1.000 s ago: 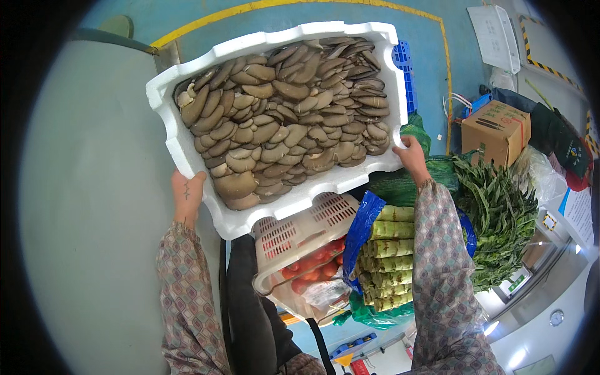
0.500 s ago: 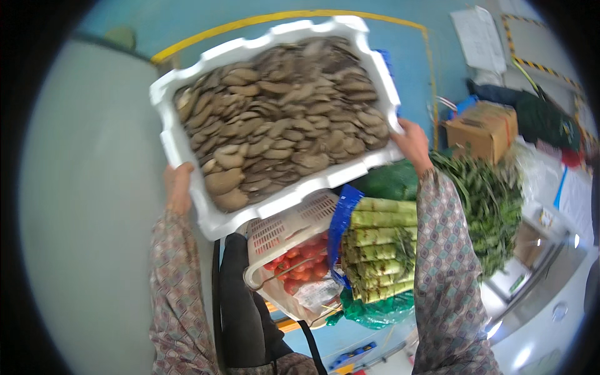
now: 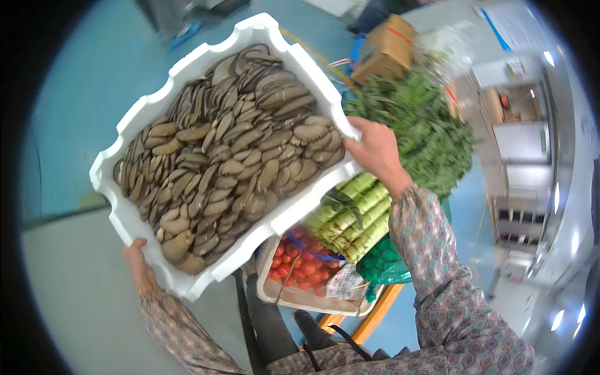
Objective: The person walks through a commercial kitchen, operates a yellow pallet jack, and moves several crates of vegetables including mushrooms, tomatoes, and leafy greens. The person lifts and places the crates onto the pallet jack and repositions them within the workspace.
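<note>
A white foam box (image 3: pixel 265 228) with a notched rim is held up in front of me, tilted, its far side pointing to the upper left. Packed grey-brown oyster mushrooms (image 3: pixel 231 162) fill it, caps overlapping in rows. My left hand (image 3: pixel 139 267) grips the near left corner, thumb on the rim and the other fingers mostly hidden beneath. At the right corner, my right hand (image 3: pixel 378 150) clasps the edge with the thumb over the top. Below that hand lie thick green stalks (image 3: pixel 359 219) with pale cut ends.
A pale plastic basket (image 3: pixel 294 304) of red tomatoes (image 3: pixel 297 269) stands near my legs, beside a green net bag (image 3: pixel 384 265). Leafy greens (image 3: pixel 431 131) and a cardboard box (image 3: pixel 384 50) are beyond, right. A grey flat surface (image 3: pixel 69 281) lies left; a person's legs (image 3: pixel 165 15) show far off.
The foam box has shifted left and lower in view and turned counterclockwise, with both hands still on it. My view has swung right, showing more of the shelves there.
</note>
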The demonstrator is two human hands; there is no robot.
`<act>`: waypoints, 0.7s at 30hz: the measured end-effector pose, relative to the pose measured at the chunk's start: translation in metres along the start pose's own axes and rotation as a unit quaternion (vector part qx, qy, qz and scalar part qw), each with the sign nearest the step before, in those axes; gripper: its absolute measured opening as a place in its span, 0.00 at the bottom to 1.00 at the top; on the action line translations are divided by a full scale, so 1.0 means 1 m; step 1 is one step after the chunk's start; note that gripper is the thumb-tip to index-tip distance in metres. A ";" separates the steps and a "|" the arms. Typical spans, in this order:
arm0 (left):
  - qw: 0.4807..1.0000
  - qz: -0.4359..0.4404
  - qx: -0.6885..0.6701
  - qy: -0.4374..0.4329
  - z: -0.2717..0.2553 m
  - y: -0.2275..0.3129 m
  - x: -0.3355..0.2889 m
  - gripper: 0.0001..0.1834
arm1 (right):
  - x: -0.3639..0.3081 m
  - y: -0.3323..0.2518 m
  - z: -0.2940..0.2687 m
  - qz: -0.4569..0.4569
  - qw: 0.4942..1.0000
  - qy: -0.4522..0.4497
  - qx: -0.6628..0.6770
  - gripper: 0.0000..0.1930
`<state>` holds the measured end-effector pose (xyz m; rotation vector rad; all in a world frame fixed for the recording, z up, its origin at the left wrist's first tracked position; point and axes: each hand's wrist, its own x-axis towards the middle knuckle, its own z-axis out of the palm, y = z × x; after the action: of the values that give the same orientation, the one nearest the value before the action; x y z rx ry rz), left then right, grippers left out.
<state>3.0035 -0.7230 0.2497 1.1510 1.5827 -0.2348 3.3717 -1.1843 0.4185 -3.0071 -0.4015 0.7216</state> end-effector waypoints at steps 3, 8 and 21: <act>0.999 0.009 0.026 0.033 -0.013 -0.008 -0.007 0.29 | -0.015 -0.011 0.004 0.072 0.996 -0.032 0.030 0.25; 0.998 -0.006 0.049 0.034 0.004 -0.005 -0.033 0.33 | -0.044 0.013 -0.006 0.091 0.995 -0.020 0.044 0.24; 0.999 -0.009 -0.019 -0.028 0.025 -0.021 -0.030 0.29 | 0.020 -0.004 -0.018 0.112 0.991 -0.069 -0.011 0.26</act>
<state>3.0010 -0.7660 0.2572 1.0926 1.5418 -0.2465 3.3958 -1.1750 0.4265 -3.0649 -0.0733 0.9484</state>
